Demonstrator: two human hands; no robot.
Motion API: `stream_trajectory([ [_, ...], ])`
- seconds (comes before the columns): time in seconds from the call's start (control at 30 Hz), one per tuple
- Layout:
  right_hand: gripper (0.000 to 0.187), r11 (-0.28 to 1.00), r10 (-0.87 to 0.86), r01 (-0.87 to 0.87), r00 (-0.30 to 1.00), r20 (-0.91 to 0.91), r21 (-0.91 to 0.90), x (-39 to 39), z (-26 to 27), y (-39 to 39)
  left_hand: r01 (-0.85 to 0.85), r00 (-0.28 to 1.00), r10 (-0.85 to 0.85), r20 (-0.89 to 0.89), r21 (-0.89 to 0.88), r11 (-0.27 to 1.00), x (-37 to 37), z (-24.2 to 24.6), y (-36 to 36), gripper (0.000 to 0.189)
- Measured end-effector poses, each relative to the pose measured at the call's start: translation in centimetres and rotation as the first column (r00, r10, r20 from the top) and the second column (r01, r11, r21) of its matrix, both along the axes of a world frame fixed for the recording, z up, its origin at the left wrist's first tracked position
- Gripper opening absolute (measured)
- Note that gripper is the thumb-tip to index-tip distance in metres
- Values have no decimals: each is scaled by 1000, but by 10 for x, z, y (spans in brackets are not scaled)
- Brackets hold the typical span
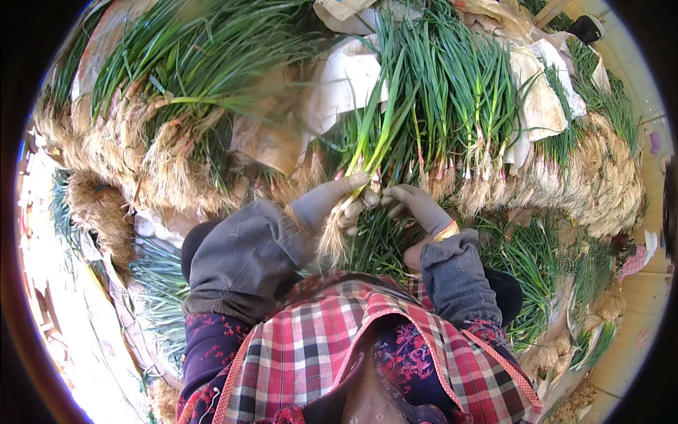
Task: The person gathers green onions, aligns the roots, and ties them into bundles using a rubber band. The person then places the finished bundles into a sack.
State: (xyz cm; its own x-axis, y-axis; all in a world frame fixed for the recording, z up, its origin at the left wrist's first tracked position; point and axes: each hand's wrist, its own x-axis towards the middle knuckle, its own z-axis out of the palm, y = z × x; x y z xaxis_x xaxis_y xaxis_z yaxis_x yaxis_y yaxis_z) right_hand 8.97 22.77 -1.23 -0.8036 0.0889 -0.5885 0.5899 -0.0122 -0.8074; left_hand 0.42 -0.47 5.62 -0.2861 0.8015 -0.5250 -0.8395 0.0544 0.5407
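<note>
My left hand (339, 199), in a pale work glove, grips a few green garlic plants (365, 153) near their base. Their pale stringy roots (332, 238) hang below the fingers, and the long leaves point away from me. Close by on the right, my right hand (410, 204), also gloved, has its fingers bent towards the held stems; nothing shows in it. Just beyond my hands lies a row of similar plants (439, 111), roots towards me. Loose green leaves (376, 244) lie beneath my hands.
A large heap of rooted green plants (175, 100) lies at the upper left. White and tan sacking (349, 79) sits between the heaps. More bundles with dense roots (593, 180) stand at the right, beside a tiled floor (646, 297). Further leafy bunches (159, 297) lie at the left.
</note>
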Motion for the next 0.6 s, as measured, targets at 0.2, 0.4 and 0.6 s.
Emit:
stream_trajectory([
  [0.2, 38, 898, 438, -440, 896, -78, -4, -4, 16, -38, 33, 989, -7, -148, 179, 983, -13, -6, -5, 40],
  [0.4, 46, 620, 337, -258, 940, 46, 741, -1, -13, 24, -203, 927, 317, -201, 443, 873, -33, 15, -9, 26],
  [0.6, 45, 348, 34, -191, 981, 192, 918, -45, -60, 79, -58, 996, 57, -65, -20, 998, -14, 2, 16, 31],
])
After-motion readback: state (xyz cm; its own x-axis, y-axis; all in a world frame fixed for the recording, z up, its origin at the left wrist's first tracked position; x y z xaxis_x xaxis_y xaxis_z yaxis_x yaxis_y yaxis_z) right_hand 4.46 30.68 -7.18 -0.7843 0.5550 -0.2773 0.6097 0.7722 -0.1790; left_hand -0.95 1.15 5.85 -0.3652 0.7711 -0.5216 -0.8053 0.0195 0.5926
